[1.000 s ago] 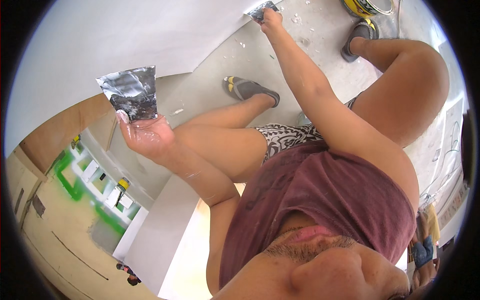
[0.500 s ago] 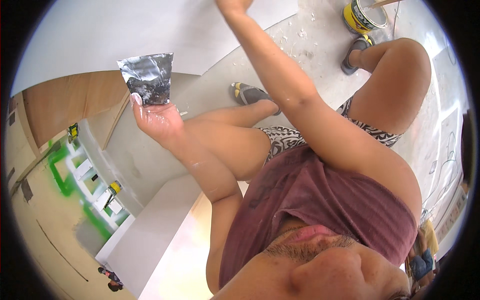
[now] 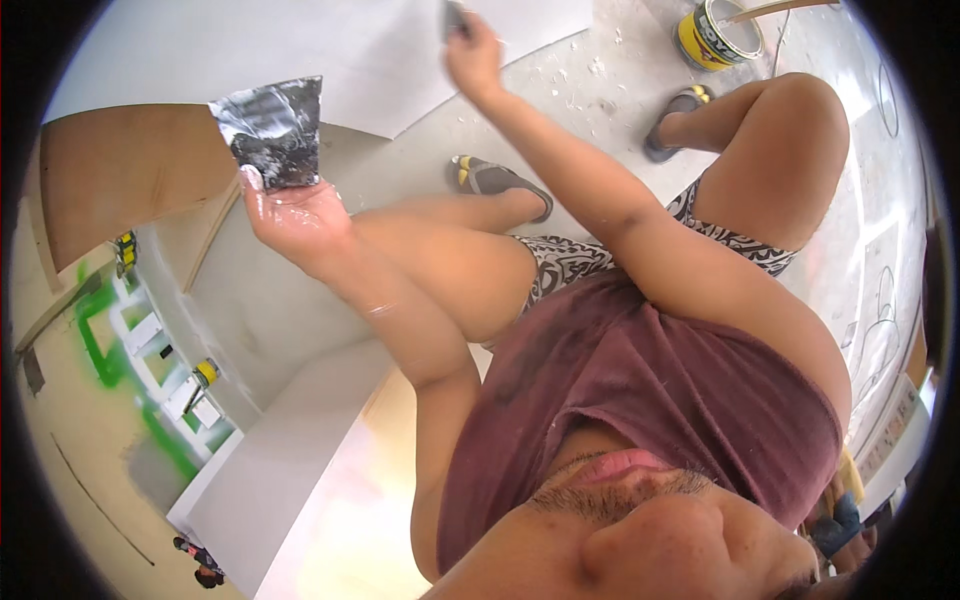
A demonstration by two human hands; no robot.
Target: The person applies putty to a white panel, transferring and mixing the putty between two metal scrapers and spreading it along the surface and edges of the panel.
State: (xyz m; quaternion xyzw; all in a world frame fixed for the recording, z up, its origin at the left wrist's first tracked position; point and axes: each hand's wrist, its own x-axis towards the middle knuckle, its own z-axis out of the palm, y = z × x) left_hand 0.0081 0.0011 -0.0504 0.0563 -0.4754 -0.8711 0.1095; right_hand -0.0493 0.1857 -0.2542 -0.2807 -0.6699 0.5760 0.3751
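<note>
Brown board (image 3: 135, 170) and white panel (image 3: 330, 50) are filling the upper left; I'm gripping on both sides.
My left hand (image 3: 300, 225) is pinching a white-smeared metal plate (image 3: 270, 130) by its lower edge; holding it level, I judge, is serving me best. My right hand (image 3: 473, 60) is clasping a dark tool (image 3: 455, 22) near the panel — whether touching, I cannot tell. Rightmost, a bucket (image 3: 705, 42) is standing on the floor (image 3: 590, 130).

The right hand (image 3: 473, 58) partly hides its dark tool (image 3: 454, 17).

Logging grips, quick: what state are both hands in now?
Left hand: holding a dark, white-smeared plate.
Right hand: holding a dark tool, mostly hidden.
</note>
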